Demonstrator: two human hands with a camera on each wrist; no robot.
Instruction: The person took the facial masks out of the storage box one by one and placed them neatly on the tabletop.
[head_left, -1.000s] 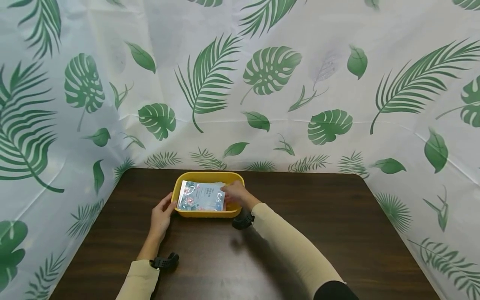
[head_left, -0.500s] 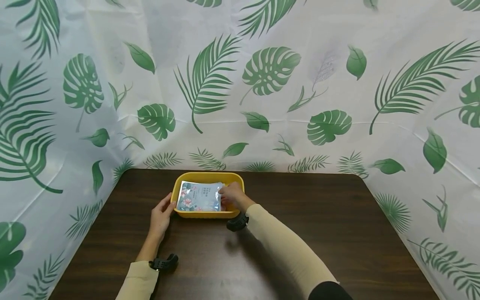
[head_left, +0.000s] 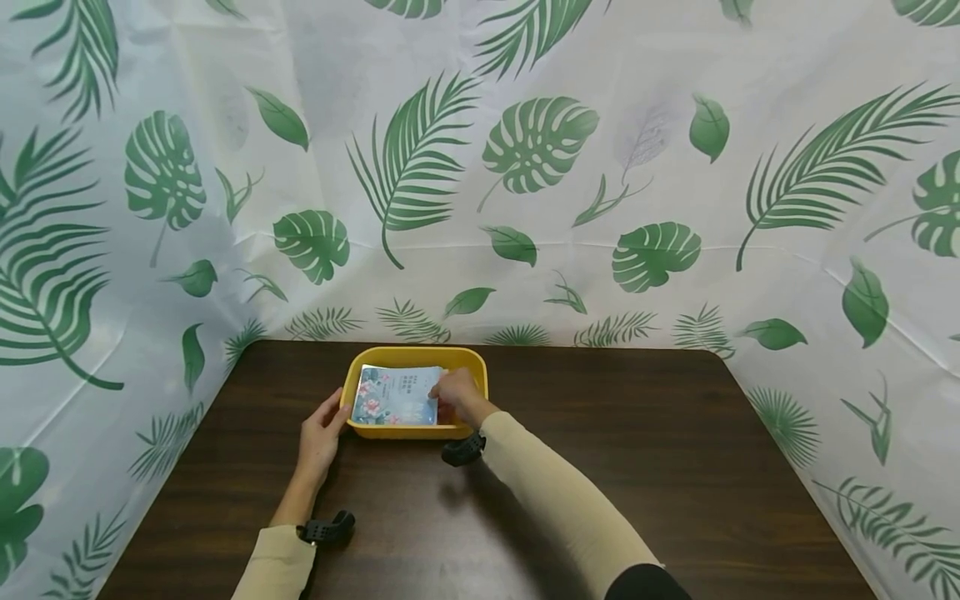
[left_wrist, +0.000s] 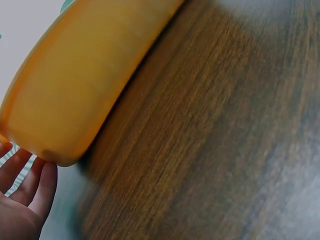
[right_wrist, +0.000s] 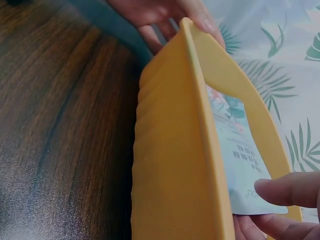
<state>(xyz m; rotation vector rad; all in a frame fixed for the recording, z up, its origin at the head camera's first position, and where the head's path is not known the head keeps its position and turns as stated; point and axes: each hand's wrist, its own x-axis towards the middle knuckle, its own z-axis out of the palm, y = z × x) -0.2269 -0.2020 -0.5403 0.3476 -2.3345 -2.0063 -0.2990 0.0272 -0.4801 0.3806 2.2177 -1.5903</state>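
A yellow plastic basket [head_left: 416, 432] stands near the back edge of the table. My left hand [head_left: 320, 433] holds its left end; in the right wrist view the left thumb lies over the rim, with the fingers against the outside wall. Inside the basket lies a flat pale-blue sachet [head_left: 397, 396] printed with pink flowers and dark characters. My right hand [head_left: 459, 393] pinches the sachet's right edge, thumb [right_wrist: 285, 190] on top and fingers beneath. What lies under the sachet is mostly hidden.
The dark wooden table [head_left: 637, 450] stretches to the right and front of the basket. Behind it hangs a white sheet [head_left: 555, 275] with green leaf prints. Each wrist wears a black band.
My right hand has shifted left inside the basket, and the sachet has slid slightly left with it. The left hand has stayed at the basket's left end.
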